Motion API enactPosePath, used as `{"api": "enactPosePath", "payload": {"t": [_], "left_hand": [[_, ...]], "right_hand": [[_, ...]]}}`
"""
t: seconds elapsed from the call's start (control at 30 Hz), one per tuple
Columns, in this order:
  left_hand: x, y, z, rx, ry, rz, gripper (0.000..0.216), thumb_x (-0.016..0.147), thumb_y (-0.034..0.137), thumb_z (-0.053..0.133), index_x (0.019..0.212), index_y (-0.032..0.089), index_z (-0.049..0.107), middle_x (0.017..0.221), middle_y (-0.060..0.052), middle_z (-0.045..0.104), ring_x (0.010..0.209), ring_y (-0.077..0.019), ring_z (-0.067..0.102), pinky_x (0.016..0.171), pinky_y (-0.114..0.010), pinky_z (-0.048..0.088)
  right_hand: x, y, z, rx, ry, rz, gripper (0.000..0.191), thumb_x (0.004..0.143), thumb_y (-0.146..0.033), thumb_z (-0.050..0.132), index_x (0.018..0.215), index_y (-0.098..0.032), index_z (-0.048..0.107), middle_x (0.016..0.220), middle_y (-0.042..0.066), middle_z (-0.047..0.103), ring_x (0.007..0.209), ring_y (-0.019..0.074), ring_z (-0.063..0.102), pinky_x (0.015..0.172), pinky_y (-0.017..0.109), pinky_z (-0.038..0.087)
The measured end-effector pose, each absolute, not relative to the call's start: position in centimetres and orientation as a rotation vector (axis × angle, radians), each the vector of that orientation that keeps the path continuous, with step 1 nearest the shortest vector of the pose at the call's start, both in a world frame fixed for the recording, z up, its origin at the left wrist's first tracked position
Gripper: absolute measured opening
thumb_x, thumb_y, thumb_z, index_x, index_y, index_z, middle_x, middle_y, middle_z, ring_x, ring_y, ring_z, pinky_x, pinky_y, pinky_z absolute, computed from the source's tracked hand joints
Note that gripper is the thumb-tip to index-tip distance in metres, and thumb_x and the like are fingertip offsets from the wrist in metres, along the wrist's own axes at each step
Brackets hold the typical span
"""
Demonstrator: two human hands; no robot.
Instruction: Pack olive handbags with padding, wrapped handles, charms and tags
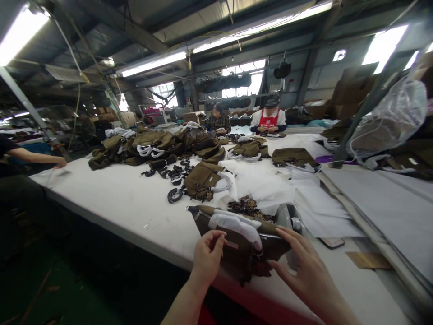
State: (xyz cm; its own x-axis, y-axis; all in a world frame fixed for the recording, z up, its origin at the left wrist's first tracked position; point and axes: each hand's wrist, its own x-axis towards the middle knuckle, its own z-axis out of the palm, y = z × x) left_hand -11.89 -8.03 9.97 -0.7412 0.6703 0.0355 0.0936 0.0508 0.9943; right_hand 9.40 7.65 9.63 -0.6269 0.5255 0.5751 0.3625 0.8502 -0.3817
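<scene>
A dark olive handbag stands at the table's near edge in front of me, its handle wrapped in white padding. My right hand grips the bag's right end, fingers along the top and thumb lower on the front. At the bag's front, my left hand is closed in a pinch beside a small pale label strip. What lies between those fingertips is too small to make out. Dark straps and metal rings hang below the handle on the right. Behind the bag sits a grey rounded device.
Another olive bag lies farther back beside black strap coils and leopard-patterned pieces. More bags are heaped beyond. White sheets and a phone lie right. Two people sit opposite; another person's arm reaches in left.
</scene>
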Motion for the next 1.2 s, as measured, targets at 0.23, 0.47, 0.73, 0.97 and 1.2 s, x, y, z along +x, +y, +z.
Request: {"api": "enactPosePath", "payload": {"t": [0.23,0.47,0.73,0.97,1.2], "left_hand": [[-15.6,-9.2,10.7,0.888,2.352,2.079,0.036,0.087,0.037,0.061,0.118,0.019,0.058,0.114,-0.010,0.063,0.092,-0.0180,0.063,0.079,-0.031,0.054],[-13.2,-8.1,15.6,1.598,2.244,1.766,0.013,0.085,0.028,0.063,0.096,0.020,0.062,0.094,-0.006,0.069,0.091,-0.0205,0.064,0.081,-0.032,0.051],[-12.5,-8.5,19.0,1.582,1.994,1.574,0.011,0.082,0.026,0.070,0.073,0.021,0.072,0.081,-0.003,0.069,0.080,-0.0176,0.064,0.073,-0.026,0.048],[-14.8,-7.7,18.6,1.062,1.469,1.585,0.050,0.078,0.051,0.070,0.045,0.014,0.058,0.061,-0.001,0.050,0.055,-0.0089,0.046,0.054,-0.022,0.037],[-15.2,-6.3,17.1,1.220,1.737,1.845,0.056,0.067,0.064,0.072,0.096,0.016,0.069,0.105,-0.014,0.068,0.100,-0.0303,0.064,0.084,-0.039,0.052]], "right_hand": [[7.6,8.4,7.7,-0.613,-2.362,0.236,0.056,0.081,-0.046,0.066,0.130,-0.020,0.054,0.136,0.014,0.057,0.127,0.0326,0.052,0.103,0.053,0.047],[7.2,5.7,11.2,-0.577,-2.218,0.385,0.044,0.083,-0.046,0.067,0.119,-0.023,0.058,0.119,0.012,0.065,0.110,0.0291,0.062,0.090,0.044,0.054],[5.9,3.9,15.8,-0.428,-2.171,0.777,0.026,0.098,-0.037,0.046,0.084,-0.024,0.063,0.080,0.004,0.066,0.078,0.0182,0.062,0.070,0.028,0.050],[5.4,4.8,15.7,-0.497,-2.111,1.372,0.050,0.095,-0.058,0.039,0.066,-0.020,0.051,0.062,-0.001,0.049,0.060,0.0133,0.049,0.057,0.024,0.042],[6.3,6.8,14.1,-0.547,-2.065,0.980,0.051,0.072,-0.054,0.072,0.110,-0.021,0.065,0.112,0.011,0.068,0.104,0.0300,0.065,0.087,0.037,0.055]]}}
